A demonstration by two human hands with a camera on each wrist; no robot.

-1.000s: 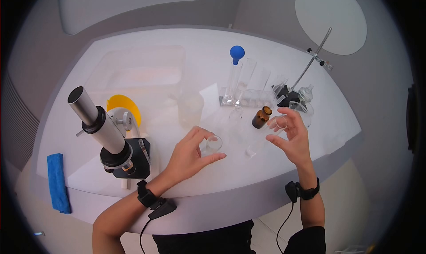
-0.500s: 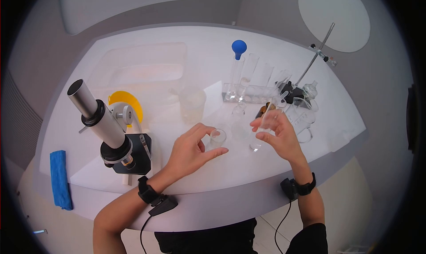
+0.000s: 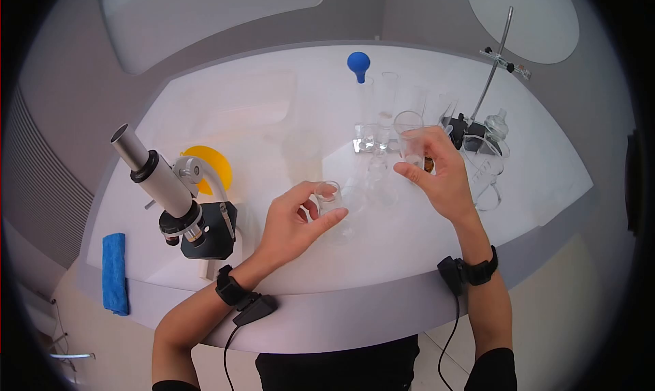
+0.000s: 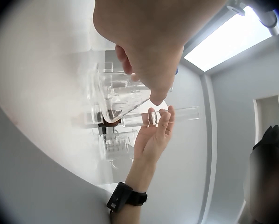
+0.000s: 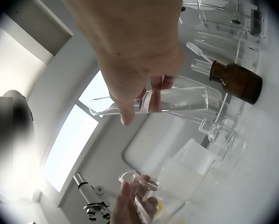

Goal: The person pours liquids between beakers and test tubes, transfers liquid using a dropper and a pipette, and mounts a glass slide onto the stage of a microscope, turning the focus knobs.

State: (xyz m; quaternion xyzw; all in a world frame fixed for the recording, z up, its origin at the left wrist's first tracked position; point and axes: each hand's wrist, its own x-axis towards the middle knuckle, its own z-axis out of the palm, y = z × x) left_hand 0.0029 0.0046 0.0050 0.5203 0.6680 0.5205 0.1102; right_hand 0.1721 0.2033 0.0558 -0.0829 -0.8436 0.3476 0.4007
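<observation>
My left hand (image 3: 297, 220) holds a clear conical flask (image 4: 114, 100) around its neck, thumb on one side and fingers on the other. The flask stands upright, its wide base showing faintly below the hand in the head view. To the right, my right hand (image 3: 440, 172) grips a clear glass cylinder (image 5: 184, 99) between thumb and fingers. Its round open mouth faces up, and it is raised above the table. A brown glass bottle (image 5: 242, 84) stands on the table close to the cylinder; in the head view my right hand mostly hides it.
A microscope (image 3: 170, 193) stands at left, with a yellow object (image 3: 213, 167) behind it and a blue cloth (image 3: 114, 275) near the edge. At the back are a clear tray (image 3: 290, 94), a test-tube rack (image 3: 360, 145), a blue rubber bulb (image 3: 359, 63) and a metal stand (image 3: 492, 70).
My right hand has lifted the cylinder up and away from the front edge, now covering most of the brown bottle. My left hand keeps its hold on the flask. The head view has shifted slightly.
</observation>
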